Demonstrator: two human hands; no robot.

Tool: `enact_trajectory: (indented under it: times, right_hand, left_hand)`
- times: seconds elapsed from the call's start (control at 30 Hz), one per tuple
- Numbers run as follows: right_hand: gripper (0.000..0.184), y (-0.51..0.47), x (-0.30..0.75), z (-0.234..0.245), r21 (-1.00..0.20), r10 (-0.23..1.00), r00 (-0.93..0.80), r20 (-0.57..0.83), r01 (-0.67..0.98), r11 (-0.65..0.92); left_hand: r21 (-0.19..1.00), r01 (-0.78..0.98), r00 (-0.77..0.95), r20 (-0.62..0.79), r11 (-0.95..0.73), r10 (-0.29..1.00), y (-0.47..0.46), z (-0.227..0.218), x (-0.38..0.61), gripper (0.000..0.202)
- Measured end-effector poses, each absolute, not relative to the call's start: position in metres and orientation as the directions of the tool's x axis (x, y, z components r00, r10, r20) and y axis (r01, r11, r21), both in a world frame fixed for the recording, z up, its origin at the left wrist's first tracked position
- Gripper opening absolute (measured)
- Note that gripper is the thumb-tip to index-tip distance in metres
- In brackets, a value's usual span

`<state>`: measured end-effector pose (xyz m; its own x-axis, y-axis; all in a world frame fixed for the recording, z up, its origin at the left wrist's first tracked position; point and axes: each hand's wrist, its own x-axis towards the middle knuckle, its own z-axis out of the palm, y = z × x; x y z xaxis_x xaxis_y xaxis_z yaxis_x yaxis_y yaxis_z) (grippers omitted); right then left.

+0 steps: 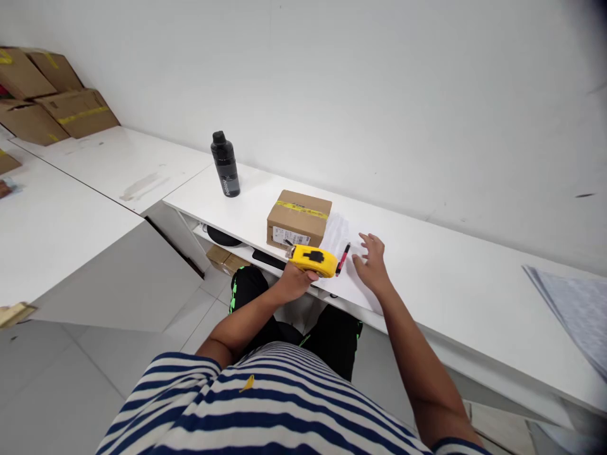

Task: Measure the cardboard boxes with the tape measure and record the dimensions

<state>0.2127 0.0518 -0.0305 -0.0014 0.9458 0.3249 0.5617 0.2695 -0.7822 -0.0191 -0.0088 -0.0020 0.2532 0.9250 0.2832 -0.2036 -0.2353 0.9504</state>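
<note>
Carton is sitting already taped at twelve o'clock, left hand gripping a tape measure, pen lying not yet held beside the empty right hand.

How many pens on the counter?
1: red pen, between the yellow tape measure in the left hand and the right hand. Others may hide behind the box.

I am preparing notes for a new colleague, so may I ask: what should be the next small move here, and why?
I would probably close the right hand on the red-and-black pen: that hand looks open and empty, close beside the pen, while the left hand is occupied, holding the yellow tape measure near the taped carton.
</note>
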Motion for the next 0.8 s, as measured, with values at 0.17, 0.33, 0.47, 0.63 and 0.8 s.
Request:
enact_trajectory:
  times: [0.17, 0.33, 0.47, 0.63, 0.8]
  right_hand:
    - [0.091, -0.011, 0.162, 0.011, -0.729, 0.795, -0.257, 0.549, 0.317, 0.606]
    - [0.061, -0.018, 0.127, 0.026, -0.804, 0.834, 0.055, 0.548, 0.308, 0.508]
    - [0.072, -0.01, 0.12, 0.024, -0.885, 0.9, -0.034, 0.436, 0.164, 0.435]
    - [0.061, -0.014, 0.125, 0.024, -0.898, 0.9, 0.013, 0.435, 0.079, 0.433]
    - [0.064, -0.012, 0.143, 0.033, -0.708, 0.759, -0.078, 0.646, 0.31, 0.634]
  left_hand:
    - [0.971, -0.184, 0.368, 0.213, -0.154, 0.905, 0.001, 0.017, -0.009, 0.112]
    - [0.987, -0.001, 0.582, 0.134, -0.164, 0.802, 0.002, 0.021, -0.02, 0.092]
    - [0.911, 0.186, 0.611, 0.186, -0.368, 0.77, 0.002, 0.045, -0.053, 0.075]
    - [0.936, 0.065, 0.702, 0.203, -0.345, 0.682, -0.002, 0.073, -0.101, 0.073]
    - [0.998, 0.053, 0.583, 0.006, -0.046, 0.812, -0.007, 0.075, -0.115, 0.062]
